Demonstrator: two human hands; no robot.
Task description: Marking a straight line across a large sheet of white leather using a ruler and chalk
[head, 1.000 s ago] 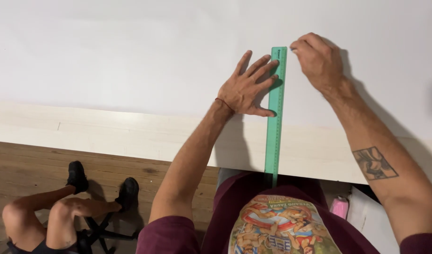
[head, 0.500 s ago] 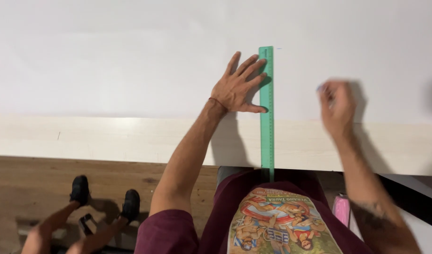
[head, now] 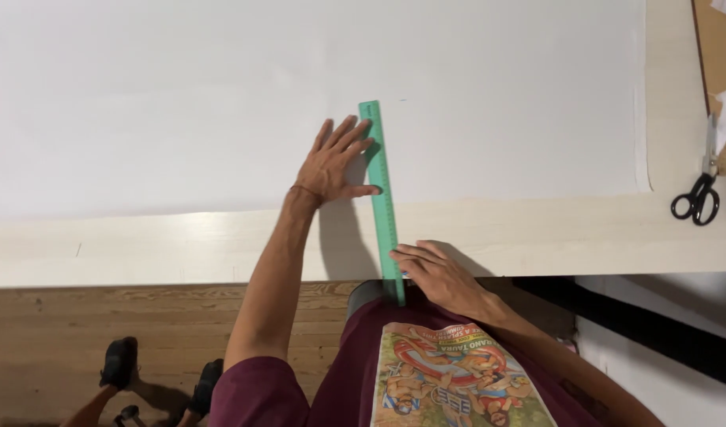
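Pale wooden tabletop (head: 537,229) over a brown plank floor (head: 102,324); a large white paper sheet (head: 181,103) covers most of the table, its near edge just short of the table's near edge.

Long green plastic ruler (head: 382,198) lies across the sheet's near edge, running near to far, with the far end on the paper and the near end overhanging the table edge at the person's torso.

Left hand (head: 333,166): spread wide, palm flat on the paper, fingertips and thumb resting against the ruler's left edge at its far half.

Right hand (head: 438,273): loosely curled, holding nothing, fingertips touching the ruler's near end at the table edge.

Black-handled scissors (head: 703,178) lie far right on the table, well apart from both hands.

Another person's black shoes (head: 122,364) at lower left on the floor.
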